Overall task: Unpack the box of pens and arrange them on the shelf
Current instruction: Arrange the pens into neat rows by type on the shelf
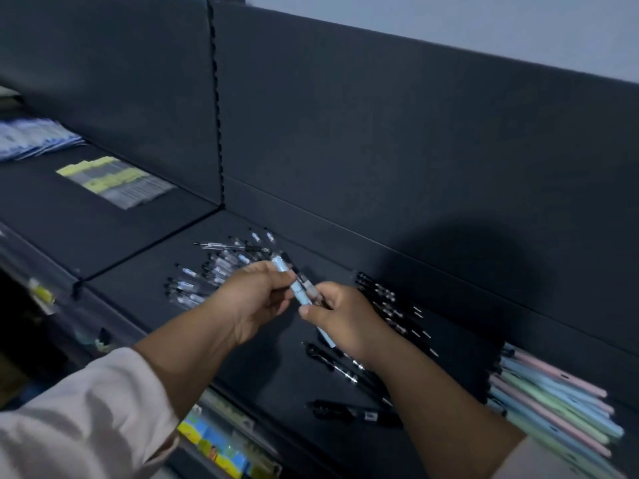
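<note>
Pens: pastel ones are stacked at 4 o'clock on the shelf; black pens at 3, clear pens at 10.
Risk: the black row could be scattered if the blue pen is released early.
Left hand: raised over the shelf, fingers curled round the tilted blue pen's upper end.
Right hand: its lower half is pinched by thumb and fingers.

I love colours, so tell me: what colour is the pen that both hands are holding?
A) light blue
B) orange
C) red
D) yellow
A: the pen pinched between the left hand and the right hand is light blue.
</note>
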### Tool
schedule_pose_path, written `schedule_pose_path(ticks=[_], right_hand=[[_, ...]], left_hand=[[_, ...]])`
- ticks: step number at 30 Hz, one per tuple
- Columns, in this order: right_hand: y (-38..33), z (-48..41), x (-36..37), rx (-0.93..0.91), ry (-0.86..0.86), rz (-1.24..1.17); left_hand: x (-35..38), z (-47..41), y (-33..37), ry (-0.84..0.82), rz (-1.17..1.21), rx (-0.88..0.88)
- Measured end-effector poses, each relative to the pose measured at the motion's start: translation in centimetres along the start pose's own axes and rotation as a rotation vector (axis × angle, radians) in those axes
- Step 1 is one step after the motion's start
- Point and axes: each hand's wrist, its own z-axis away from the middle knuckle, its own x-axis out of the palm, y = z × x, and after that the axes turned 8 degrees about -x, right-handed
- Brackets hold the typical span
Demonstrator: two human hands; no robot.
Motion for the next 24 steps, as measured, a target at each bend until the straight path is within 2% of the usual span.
schedule_pose_path(ticks=[7, 16, 20, 24], right_hand=[[1.0, 1.0, -1.6, 0.086, 0.163, 0.306], [4.6, 12.7, -11.5, 0.346, 0.421, 0.777], [6.8, 17.1, -14.9, 0.522, 0.443, 0.832], [8.5, 19.2, -16.5, 0.550, 0.426, 0.828]], left_hand=[[0.0, -0.5, 0.6, -0.056, -0.160, 0.069], [9.9, 0.2, -3.7, -0.277, -0.713, 0.320], [13.1, 1.1, -5.9, -0.338, -0.927, 0.458], [14.5, 1.2, -7.1, -0.282, -1.135, 0.558]])
